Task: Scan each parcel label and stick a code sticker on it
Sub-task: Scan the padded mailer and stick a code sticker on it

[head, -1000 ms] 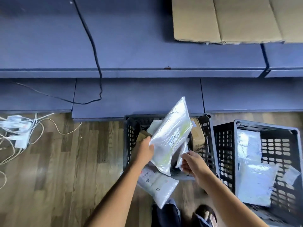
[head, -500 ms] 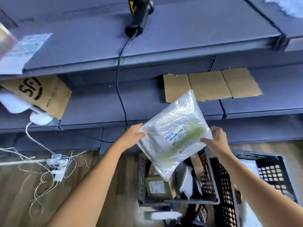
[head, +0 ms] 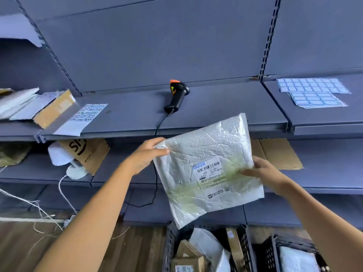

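Parcel [head: 206,142] is a white, crinkled plastic mailing bag, held up in the middle of the frame in front of the shelf [head: 127,114] and above the black crate [head: 170,244] at the bottom. The left grip [head: 146,156] pinches its upper left corner, thumb on the front. The right grip [head: 263,171] holds the right edge about halfway down, one digit laid across the front just beside the printed label [head: 210,170]. That label faces the camera near the centre of the bag.

It looks light and soft: the film is full of creases and the bottom corner hangs free, so it would likely sag and fold if held by one corner alone. The glossy skin may also slip or throw glare. Holding two opposite edges and drawing them gently apart should keep the barcode flat, with fingers kept off the bars.

The scanner [head: 177,95] lies on the shelf in the upper middle, and the sticker sheets [head: 312,93] at the upper right. Reaching for either frees one grip, so laying the bag flat on the shelf seems safest.
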Available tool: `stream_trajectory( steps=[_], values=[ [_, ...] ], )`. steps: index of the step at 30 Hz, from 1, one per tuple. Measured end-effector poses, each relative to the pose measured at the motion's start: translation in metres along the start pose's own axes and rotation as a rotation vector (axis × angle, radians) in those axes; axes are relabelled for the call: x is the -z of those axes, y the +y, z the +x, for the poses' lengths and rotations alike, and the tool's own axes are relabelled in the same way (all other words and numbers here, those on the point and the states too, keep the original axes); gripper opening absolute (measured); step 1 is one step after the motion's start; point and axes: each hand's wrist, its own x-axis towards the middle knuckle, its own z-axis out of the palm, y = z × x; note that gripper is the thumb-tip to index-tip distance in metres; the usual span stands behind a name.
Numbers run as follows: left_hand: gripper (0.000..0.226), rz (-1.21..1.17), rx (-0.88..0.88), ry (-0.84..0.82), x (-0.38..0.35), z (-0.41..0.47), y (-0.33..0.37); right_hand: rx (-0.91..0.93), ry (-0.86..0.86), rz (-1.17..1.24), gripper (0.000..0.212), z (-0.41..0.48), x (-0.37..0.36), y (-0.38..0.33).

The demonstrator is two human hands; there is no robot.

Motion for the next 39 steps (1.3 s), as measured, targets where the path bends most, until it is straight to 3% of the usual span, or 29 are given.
stream_trajectory(
  steps=[3, 6, 9, 12, 15, 20, 24, 28, 32, 39],
  values=[
    [0.027, -0.297, -0.123, 0.114, 0.004, -0.006, 0.012, 0.06, -0.027, 0.172, 0.022, 0.003, 0.001, -0.023],
    [0.037, -0.549, -0.188, 0.104, 0.005, -0.015, 0.021, 0.13, -0.043, 0.255, 0.032, 0.009, 0.003, -0.043],
    [0.052, -0.531, -0.14, 0.052, -0.002, -0.023, 0.02, 0.174, -0.088, 0.373, 0.052, 0.017, 0.005, -0.061],
    [0.077, -0.47, -0.101, 0.039, -0.009, -0.026, 0.014, 0.209, -0.091, 0.506, 0.028, 0.021, 0.003, -0.08],
    [0.058, -0.432, -0.11, 0.148, -0.01, -0.028, 0.015, 0.241, -0.077, 0.546, 0.018, 0.022, -0.002, -0.095],
    [0.03, -0.412, -0.144, 0.236, 0.009, -0.02, 0.02, 0.284, -0.061, 0.496, 0.023, 0.028, -0.018, -0.111],
    [0.026, -0.512, -0.11, 0.213, 0.039, -0.003, 0.023, 0.306, -0.038, 0.465, 0.029, 0.042, -0.032, -0.12],
    [0.035, -0.52, -0.108, 0.177, 0.073, 0.016, 0.024, 0.315, 0.015, 0.424, 0.059, 0.058, -0.056, -0.132],
    [0.032, -0.491, -0.123, 0.187, 0.115, 0.039, 0.023, 0.325, 0.041, 0.451, 0.03, 0.075, -0.091, -0.149],
    [0.01, -0.491, -0.126, 0.174, 0.145, 0.056, 0.023, 0.314, 0.117, 0.437, 0.025, 0.098, -0.121, -0.163]
  ],
)
